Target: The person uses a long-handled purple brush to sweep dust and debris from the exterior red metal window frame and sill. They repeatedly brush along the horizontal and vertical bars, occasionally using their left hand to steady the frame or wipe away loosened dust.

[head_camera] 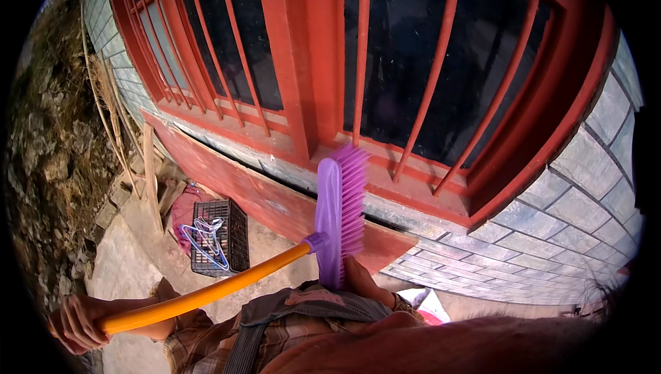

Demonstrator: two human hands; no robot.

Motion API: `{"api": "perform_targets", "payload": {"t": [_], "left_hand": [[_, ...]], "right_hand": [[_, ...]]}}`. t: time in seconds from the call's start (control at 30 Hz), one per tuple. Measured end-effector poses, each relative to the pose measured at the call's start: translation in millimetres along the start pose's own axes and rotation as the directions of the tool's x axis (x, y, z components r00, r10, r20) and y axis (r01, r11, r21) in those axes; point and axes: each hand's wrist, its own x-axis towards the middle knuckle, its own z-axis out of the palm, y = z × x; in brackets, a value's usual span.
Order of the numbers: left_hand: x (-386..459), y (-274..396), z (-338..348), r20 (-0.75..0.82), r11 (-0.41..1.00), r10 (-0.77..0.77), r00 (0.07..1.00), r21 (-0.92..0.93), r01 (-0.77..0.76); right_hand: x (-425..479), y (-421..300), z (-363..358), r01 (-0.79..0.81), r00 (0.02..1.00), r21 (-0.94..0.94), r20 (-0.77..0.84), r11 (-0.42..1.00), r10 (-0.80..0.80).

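Note:
A broom with a purple plastic head (329,209) and pink-purple bristles (353,198) is raised in front of me, its bristles facing right. Its orange-yellow handle (222,289) slopes down to the left. My left hand (82,322) is wrapped around the far end of that handle. Close to my chest, my right hand (364,281) is at the lower end of the bristles. Its fingers are partly hidden behind the bristles, so their grip does not show. Beyond the broom head is a red-framed window (310,64) with red bars (439,59).
A red board (248,196) leans along the tiled wall (563,198). Below it stands a black plastic crate (237,240) with clothes hangers (206,240) on top and a reddish cloth (183,214) beside it. Wooden poles (106,111) lean at left near a rocky bank (46,167).

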Motion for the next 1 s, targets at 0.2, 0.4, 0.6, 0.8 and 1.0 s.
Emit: {"api": "perform_targets", "payload": {"t": [0.2,0.4,0.6,0.8,1.0], "left_hand": [[-9,-18,-4,-0.226,0.982,0.033,0.974,0.189,0.011],[-20,-88,-13,-0.342,0.887,-0.001,0.94,0.434,0.159],[-116,-196,-20,-0.712,0.563,-0.266,0.649,0.432,0.704],[-139,-229,-39,-0.652,0.683,-0.42,0.631,0.231,0.693],[-114,-256,-65,-0.758,0.636,-0.479,0.444,0.049,0.77]], "right_hand": [[21,4,20,-0.01,1.0,-0.006,-0.018,1.0,0.01],[39,-12,38,-0.205,0.973,0.223,0.156,0.953,0.172],[38,80,118,-0.228,0.973,0.528,0.157,0.818,0.169],[50,-27,40,-0.291,0.941,0.236,0.246,0.927,0.233],[34,41,95,-0.314,0.913,0.177,0.325,0.933,0.246]]}}
